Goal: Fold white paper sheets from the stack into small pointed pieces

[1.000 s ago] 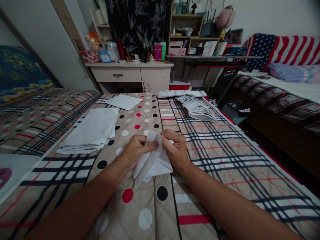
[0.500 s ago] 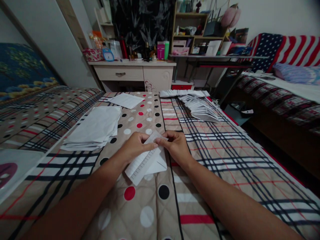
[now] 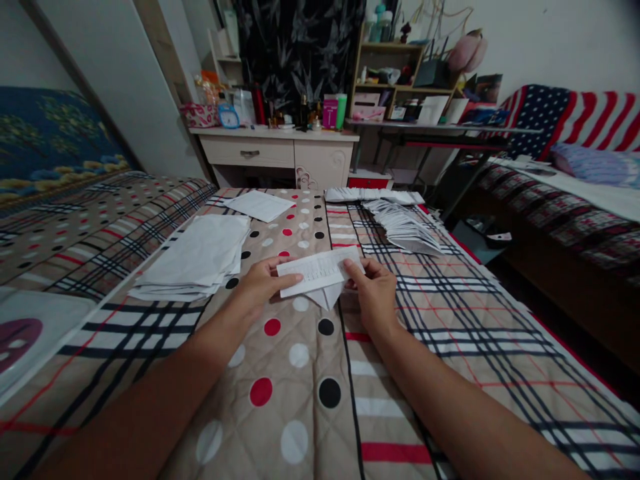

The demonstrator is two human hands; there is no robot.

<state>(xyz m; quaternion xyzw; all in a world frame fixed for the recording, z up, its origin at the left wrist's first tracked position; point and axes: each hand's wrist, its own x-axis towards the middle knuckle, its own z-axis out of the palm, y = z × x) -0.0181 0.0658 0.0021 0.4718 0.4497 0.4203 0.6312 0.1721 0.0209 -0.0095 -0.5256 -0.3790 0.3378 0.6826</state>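
A folded white paper point(image 3: 318, 272) with printed lines lies stretched sideways just above the patterned bedspread point(image 3: 305, 373). My left hand point(image 3: 261, 287) pinches its left end with thumb and fingers. My right hand point(image 3: 375, 288) grips its right end the same way. A folded corner of the paper hangs down between my hands.
A loose stack of white sheets point(image 3: 197, 257) lies to the left, one sheet point(image 3: 260, 204) further back. A fanned row of folded papers point(image 3: 403, 225) lies at the back right. A desk point(image 3: 273, 150) with clutter and a shelf stand behind; another bed point(image 3: 560, 200) is right.
The paper has been turned from a slanted, bunched hold into a flat horizontal strip. Both hands moved apart and away from me along the bedspread.
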